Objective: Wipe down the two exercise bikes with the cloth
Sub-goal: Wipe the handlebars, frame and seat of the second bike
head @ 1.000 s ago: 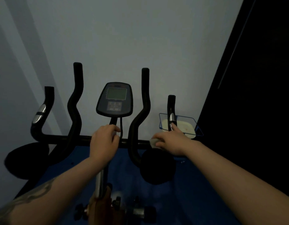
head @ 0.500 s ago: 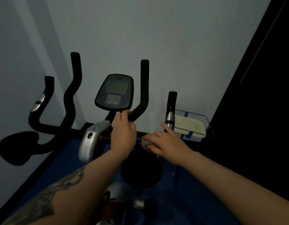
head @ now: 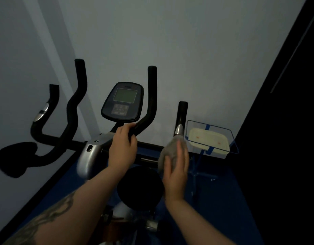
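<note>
A person stood over the black exercise bike (head: 92, 152), wiping near its right handlebar with a cloth.

The left hand (head: 122, 149) had its grip curled round the lower bend of the black inner handlebar (head: 150, 106), just below and to the right of the dark oval console with the grey screen (head: 123, 102). The right hand (head: 176, 167) held a crumpled grey cloth (head: 170, 150) with its fingers laid fairly straight over it, pressing the cloth against the base of the short black handle with a silver band (head: 181, 121), well right of the console. Just right of that handle sat a blue wire-framed tray holding a pale rectangular container (head: 208, 140). Below the console, between the two forearms, lay a round black part (head: 140, 188) of the bike; I could not tell what it was in the dim light.
</note>
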### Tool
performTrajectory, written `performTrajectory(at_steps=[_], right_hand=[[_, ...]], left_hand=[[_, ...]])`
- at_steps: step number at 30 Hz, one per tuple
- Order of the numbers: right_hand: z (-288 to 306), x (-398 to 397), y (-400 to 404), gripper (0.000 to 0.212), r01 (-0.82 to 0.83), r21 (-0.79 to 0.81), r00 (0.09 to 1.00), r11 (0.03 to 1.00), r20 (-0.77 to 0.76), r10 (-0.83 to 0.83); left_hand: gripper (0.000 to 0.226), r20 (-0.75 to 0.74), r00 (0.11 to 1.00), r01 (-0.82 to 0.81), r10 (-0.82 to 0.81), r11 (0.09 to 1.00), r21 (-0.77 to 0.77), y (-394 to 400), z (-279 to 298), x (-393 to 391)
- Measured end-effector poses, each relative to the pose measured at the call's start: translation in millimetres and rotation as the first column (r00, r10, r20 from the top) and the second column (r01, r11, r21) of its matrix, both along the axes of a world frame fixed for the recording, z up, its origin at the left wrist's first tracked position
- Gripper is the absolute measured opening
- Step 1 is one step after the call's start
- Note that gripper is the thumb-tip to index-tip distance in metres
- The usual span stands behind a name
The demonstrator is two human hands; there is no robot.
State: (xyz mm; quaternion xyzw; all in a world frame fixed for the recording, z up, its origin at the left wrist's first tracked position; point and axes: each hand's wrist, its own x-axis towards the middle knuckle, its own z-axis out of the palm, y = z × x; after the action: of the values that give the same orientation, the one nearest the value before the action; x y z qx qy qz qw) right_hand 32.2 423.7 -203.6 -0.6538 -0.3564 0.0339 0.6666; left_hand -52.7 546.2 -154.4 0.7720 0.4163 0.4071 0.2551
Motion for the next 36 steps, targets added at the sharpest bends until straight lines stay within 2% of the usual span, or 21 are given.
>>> performTrajectory(at_steps=[3, 5, 9, 12, 16, 18, 22, 27, 33, 36], right_hand=[[29, 21, 19, 0.049, 0.134, 0.058, 0.965, 0.989, -0.233, -0.117], [33, 25, 25, 0.052, 0.137, 0.0, 0.94, 0.991, -0.314, -0.13], [19, 19, 16, 0.066, 0.028, -0.117, 0.989, 0.993, -0.143, -0.045], [35, 55, 31, 0.064, -0.019, -0.248, 0.993, 0.969, -0.12, -0.011], [71, 107, 60, 0.053, -0.077, -0.27, 0.985, 0.96, -0.172, 0.03], [68, 106, 64, 0.054, -0.059, -0.262, 0.987, 0.963, -0.162, 0.016], [53, 99, 60, 0.06, -0.033, -0.269, 0.999, 0.963, -0.002, 0.033], [86, 131, 84, 0.051, -0.008, -0.18, 0.993, 0.984, 0.117, 0.03], [44, 112, 65, 0.046, -0.105, -0.049, 0.979, 0.993, -0.18, 0.095], [62, 136, 75, 0.041, -0.156, -0.103, 0.984, 0.982, -0.099, 0.146]], left_hand=[[0.036, 0.012, 1.0, 0.013, -0.013, 1.0, -0.005, 1, -2, 0], [0.035, 0.006, 1.0, 0.017, -0.017, 1.0, -0.005, 3, -2, 1], [0.035, -0.042, 0.999, 0.017, -0.016, 1.0, 0.016, 2, -3, 4], [0.028, -0.116, 0.993, -0.013, 0.018, 0.999, 0.038, 4, 3, 7], [0.013, -0.377, 0.912, -0.044, 0.16, 0.953, 0.299, 11, 16, 15], [0.01, -0.369, 0.915, -0.042, 0.16, 0.951, 0.307, 12, 17, 16], [0.008, -0.3, 0.938, -0.094, 0.174, 0.96, 0.263, 14, 11, 16], [0.014, -0.247, 0.927, -0.241, 0.283, 0.952, 0.186, 14, 8, 13], [0.018, -0.284, 0.887, -0.32, 0.364, 0.928, 0.191, 13, 8, 15], [0.017, -0.317, 0.87, -0.317, 0.377, 0.921, 0.227, 12, 9, 16]])
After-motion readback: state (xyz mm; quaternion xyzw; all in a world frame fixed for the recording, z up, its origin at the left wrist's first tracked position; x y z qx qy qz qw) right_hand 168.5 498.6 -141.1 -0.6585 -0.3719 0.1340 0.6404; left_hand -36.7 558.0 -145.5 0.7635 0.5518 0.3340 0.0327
